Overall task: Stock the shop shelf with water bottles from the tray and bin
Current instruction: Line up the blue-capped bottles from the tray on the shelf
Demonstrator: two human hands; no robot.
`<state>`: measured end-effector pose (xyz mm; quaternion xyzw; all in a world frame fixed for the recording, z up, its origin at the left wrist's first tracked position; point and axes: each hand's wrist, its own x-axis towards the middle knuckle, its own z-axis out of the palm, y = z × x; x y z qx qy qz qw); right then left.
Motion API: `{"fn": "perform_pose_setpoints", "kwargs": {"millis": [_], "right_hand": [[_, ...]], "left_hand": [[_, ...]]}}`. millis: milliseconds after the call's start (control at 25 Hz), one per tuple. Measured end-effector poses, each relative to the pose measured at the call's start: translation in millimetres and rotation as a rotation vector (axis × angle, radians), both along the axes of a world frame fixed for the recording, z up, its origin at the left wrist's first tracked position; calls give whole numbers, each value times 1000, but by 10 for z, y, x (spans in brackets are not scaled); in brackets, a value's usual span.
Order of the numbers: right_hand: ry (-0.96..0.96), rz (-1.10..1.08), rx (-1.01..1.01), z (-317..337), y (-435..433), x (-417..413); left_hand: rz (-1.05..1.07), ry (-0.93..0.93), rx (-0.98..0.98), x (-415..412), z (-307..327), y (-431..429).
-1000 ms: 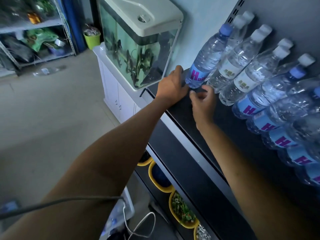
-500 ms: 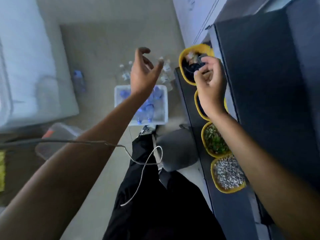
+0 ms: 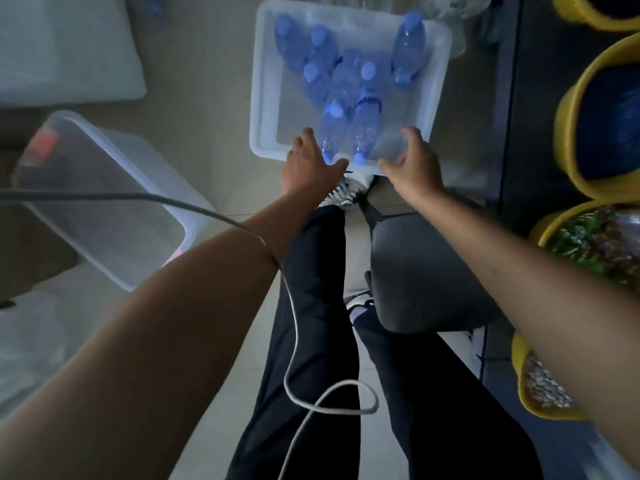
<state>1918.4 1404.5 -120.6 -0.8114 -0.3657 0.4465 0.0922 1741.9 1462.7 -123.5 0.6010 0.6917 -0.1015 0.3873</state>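
A white tray (image 3: 263,98) sits on the floor ahead of my feet and holds several blue-capped water bottles (image 3: 367,109), some upright, some lying down. My left hand (image 3: 311,168) is at the tray's near edge, fingers spread beside a lying bottle (image 3: 329,133), thumb under its cap end. At the near right corner, the fingers and thumb of my right hand (image 3: 415,168) curl around a clear bottle (image 3: 389,145). A clear plastic bin (image 3: 104,188) lies tilted on the floor to the left.
Yellow bowls (image 3: 568,133) of goods line the dark low shelf (image 3: 523,98) on the right. A grey stool (image 3: 426,271) stands by my right leg. A white cable (image 3: 294,341) hangs across my left arm and legs. White furniture is at the upper left.
The view has swung from the stocked shelf down to the floor. Both hands left the shelf, dropped through the air and now reach into the tray of bottles.
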Motion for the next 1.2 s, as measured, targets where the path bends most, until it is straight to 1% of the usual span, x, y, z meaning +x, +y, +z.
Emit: {"fn": "perform_pose_setpoints", "kwargs": {"millis": [80, 200, 240, 320, 400, 480, 600, 720, 800, 880, 960, 1080, 1200], "right_hand": [[-18, 41, -55, -473, 82, -94], [-63, 49, -133, -1115, 198, -253], [-66, 54, -176, -1279, 225, -301], [-95, 60, -251, -1517, 291, -372], [-154, 53, -247, -1633, 349, -425], [-208, 27, -199, -1662, 391, -467], [-258, -68, -72, -1511, 461, -422], [-276, -142, 40, -1213, 690, -213], [-252, -97, 58, -891, 848, -41], [-239, -43, 120, -473, 951, 100], [-204, 4, 205, 55, 947, 200], [-142, 60, 299, 992, 907, 342], [-209, 1, 407, 2173, 1020, 572]], "left_hand": [[-58, 109, 6, -50, -410, 16], [-177, 214, 22, -118, -983, 110], [-214, 229, 1, -142, -1130, 137], [-243, 202, -52, -159, -1344, 186], [-271, 157, -37, -124, -1460, 196], [-291, 157, 41, -60, -1498, 192], [-232, 106, 154, -3, -1418, 239], [-159, 51, 235, 53, -1146, 431], [-150, 35, 234, 135, -846, 562], [-173, 15, 215, 250, -446, 659], [-140, -34, 228, 346, 34, 712], [-145, -129, 315, 562, 884, 838], [-222, -264, 425, 885, 2064, 1125]]}}
